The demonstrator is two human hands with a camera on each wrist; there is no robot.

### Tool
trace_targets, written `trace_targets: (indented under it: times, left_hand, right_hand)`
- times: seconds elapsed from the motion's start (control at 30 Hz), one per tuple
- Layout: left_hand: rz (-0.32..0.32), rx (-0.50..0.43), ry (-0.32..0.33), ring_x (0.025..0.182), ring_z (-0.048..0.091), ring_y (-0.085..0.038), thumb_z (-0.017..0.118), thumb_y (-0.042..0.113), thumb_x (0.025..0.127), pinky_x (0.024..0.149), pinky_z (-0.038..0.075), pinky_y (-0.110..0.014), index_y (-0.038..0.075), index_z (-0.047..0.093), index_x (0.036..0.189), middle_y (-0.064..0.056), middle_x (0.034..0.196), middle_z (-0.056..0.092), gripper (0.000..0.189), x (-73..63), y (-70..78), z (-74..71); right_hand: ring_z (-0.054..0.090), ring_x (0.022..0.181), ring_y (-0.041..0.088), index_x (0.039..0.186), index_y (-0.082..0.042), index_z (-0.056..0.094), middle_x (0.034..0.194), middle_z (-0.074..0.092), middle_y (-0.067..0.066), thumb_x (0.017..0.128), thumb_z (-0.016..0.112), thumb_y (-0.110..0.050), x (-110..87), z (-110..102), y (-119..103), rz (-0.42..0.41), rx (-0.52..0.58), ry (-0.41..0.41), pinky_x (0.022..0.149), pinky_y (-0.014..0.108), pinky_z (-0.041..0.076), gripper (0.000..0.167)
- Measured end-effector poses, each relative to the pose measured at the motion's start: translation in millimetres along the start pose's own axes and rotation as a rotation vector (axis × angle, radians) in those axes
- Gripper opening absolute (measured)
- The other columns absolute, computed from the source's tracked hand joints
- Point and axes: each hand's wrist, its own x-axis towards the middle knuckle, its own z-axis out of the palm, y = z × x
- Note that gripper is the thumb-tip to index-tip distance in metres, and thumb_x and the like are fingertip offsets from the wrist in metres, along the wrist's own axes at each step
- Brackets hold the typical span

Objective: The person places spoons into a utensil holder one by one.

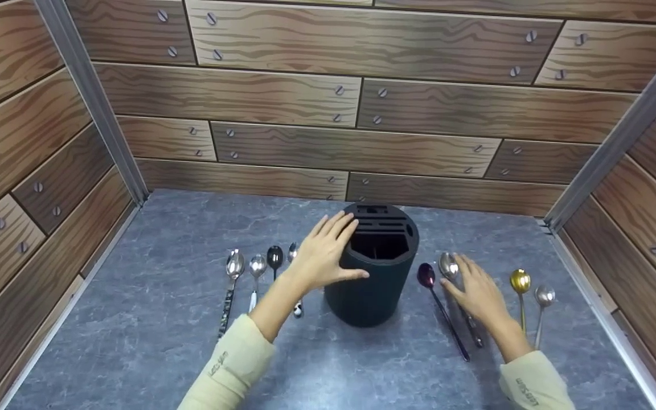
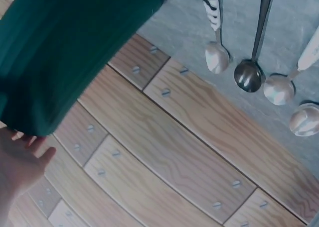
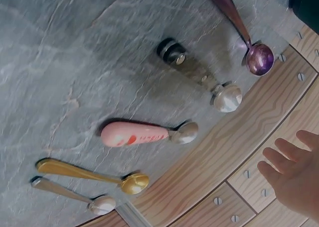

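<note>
Dark-green holder [image 1: 367, 293] seemingly steadied by uncurled left hand [image 1: 323, 253]; right hand [image 1: 479, 293], empty, fingers extended near silver spoon [image 1: 448, 264] toward bench [image 1: 584, 341] right edge: reaching stage, likely needing a pinch next.

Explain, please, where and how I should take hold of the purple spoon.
Probably best pinch the purple spoon by mid-handle, from above and the near side. It lies flat, long thin handle running nearward, bowl at the far end. The dark holder stands upright to its left, so avoid that side.
</note>
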Motion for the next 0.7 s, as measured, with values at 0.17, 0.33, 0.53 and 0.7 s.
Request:
trace_targets:
  times: [0.17, 0.33, 0.53, 0.7]
  left_hand:
    - [0.043, -0.058, -0.070, 0.137, 0.010, -0.021, 0.052, 0.076, 0.070, 0.109, 0.006, -0.029, 0.003, 0.024, 0.145, -0.011, 0.150, 0.019, 0.108, 5.4, -9.3, 1.5]
    - [0.029, -0.124, -0.064, 0.137, 0.010, -0.021, 0.055, 0.074, 0.069, 0.108, 0.012, -0.028, 0.002, 0.024, 0.144, -0.011, 0.150, 0.019, 0.109, 4.9, -8.6, 5.1]
    - [-0.010, -0.159, -0.046, 0.137, 0.010, -0.019, 0.058, 0.072, 0.068, 0.106, 0.021, -0.030, 0.002, 0.025, 0.144, -0.010, 0.150, 0.020, 0.109, 3.9, -4.1, 6.6]
    - [-0.022, -0.196, -0.056, 0.137, 0.008, -0.018, 0.060, 0.071, 0.068, 0.103, 0.029, -0.032, 0.002, 0.023, 0.145, -0.009, 0.150, 0.018, 0.109, 4.4, -3.1, 6.0]
  right_hand:
    - [0.042, 0.114, 0.046, 0.129, 0.007, 0.045, 0.127, 0.045, 0.028, 0.087, 0.063, -0.025, 0.2, 5, -7, -0.029, 0.029, 0.043, 0.094, 0.057, 0.032, 0.056]
    - [0.047, 0.108, 0.045, 0.123, 0.007, 0.052, 0.117, 0.052, 0.027, 0.081, 0.068, -0.014, -0.5, 10, -10, -0.048, 0.033, 0.057, 0.093, 0.056, 0.034, 0.049]
    - [0.052, 0.101, 0.045, 0.113, 0.007, 0.057, 0.110, 0.056, 0.028, 0.077, 0.069, -0.007, -1.8, 19, -12, -0.055, 0.055, 0.059, 0.086, 0.055, 0.041, 0.040]
    - [0.060, 0.084, 0.038, 0.099, 0.006, 0.062, 0.095, 0.062, 0.021, 0.075, 0.068, 0.000, -3.9, 27, -14, -0.074, 0.073, 0.074, 0.073, 0.049, 0.048, 0.026]
